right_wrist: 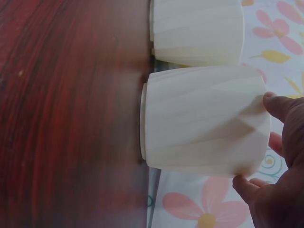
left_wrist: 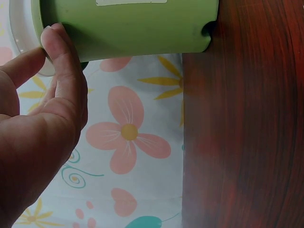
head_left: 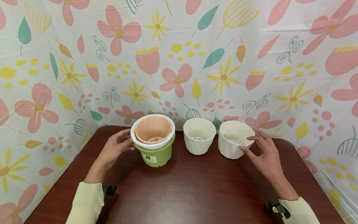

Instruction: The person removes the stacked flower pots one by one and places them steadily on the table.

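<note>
At the table's back left, a green flower pot (head_left: 159, 156) with a pale label stands upright. A white pot (head_left: 132, 137) sits inside it, its rim above the green one, and a peach pot (head_left: 152, 127) is nested in that. My left hand (head_left: 117, 147) holds the stack's left side at the rim; in the left wrist view its fingertips (left_wrist: 54, 45) touch the green rim. Farther right, my right hand (head_left: 264, 154) grips the rim of a cream fluted flower pot (head_left: 230, 147), one finger over the edge and the thumb outside. Some fingers are hidden behind the pots.
Between the stack and the gripped pot stands another cream fluted pot (head_left: 199, 146), with a holed bottom. All the pots are on a dark reddish-brown wooden table (head_left: 179, 193). Flower-printed cloth (head_left: 179, 56) hangs close behind the table and along both sides.
</note>
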`<control>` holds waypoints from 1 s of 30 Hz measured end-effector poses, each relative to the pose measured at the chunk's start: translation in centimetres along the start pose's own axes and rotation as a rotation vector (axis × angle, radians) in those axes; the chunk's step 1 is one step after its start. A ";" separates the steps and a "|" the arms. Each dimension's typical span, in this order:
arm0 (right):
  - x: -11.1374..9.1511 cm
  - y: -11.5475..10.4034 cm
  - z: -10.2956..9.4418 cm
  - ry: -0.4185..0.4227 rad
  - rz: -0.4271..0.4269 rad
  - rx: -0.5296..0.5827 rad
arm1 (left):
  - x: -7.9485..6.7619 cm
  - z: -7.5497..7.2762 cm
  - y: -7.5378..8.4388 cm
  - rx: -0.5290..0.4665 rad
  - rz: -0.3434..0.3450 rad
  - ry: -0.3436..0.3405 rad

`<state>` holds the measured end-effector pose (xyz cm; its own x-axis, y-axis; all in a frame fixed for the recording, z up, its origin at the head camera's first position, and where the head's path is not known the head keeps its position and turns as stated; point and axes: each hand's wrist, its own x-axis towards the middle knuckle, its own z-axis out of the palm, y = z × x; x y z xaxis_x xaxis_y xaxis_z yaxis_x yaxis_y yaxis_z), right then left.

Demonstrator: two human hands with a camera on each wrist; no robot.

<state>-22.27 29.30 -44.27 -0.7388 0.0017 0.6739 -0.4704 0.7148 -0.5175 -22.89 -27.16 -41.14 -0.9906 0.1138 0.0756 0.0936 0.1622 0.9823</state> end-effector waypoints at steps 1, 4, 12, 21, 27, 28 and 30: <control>0.0 0.0 0.0 0.003 -0.009 -0.001 | 0.0 0.0 0.0 -0.002 -0.001 -0.001; 0.2 -0.1 -0.2 0.015 -0.038 -0.009 | 0.0 0.0 -0.1 -0.004 -0.002 -0.004; 0.4 -0.4 -0.5 0.049 -0.087 -0.027 | 0.1 -0.1 -0.2 0.014 0.004 -0.008; 0.8 -0.8 -0.6 0.043 -0.098 -0.025 | 0.1 0.0 -0.1 0.010 -0.010 0.000; 1.1 -1.7 -0.5 0.020 -0.090 -0.012 | 0.0 -0.1 0.0 0.015 0.005 -0.003; 1.2 -1.9 -0.5 0.020 -0.091 -0.010 | 0.0 -0.1 0.0 0.017 0.006 -0.003; 1.3 -2.1 -0.4 0.018 -0.094 -0.005 | 0.0 -0.1 0.1 0.022 0.010 -0.002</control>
<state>-22.01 28.07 -42.06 -0.6826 -0.0525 0.7289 -0.5348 0.7156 -0.4493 -22.87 -27.23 -41.07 -0.9895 0.1174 0.0847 0.1054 0.1830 0.9774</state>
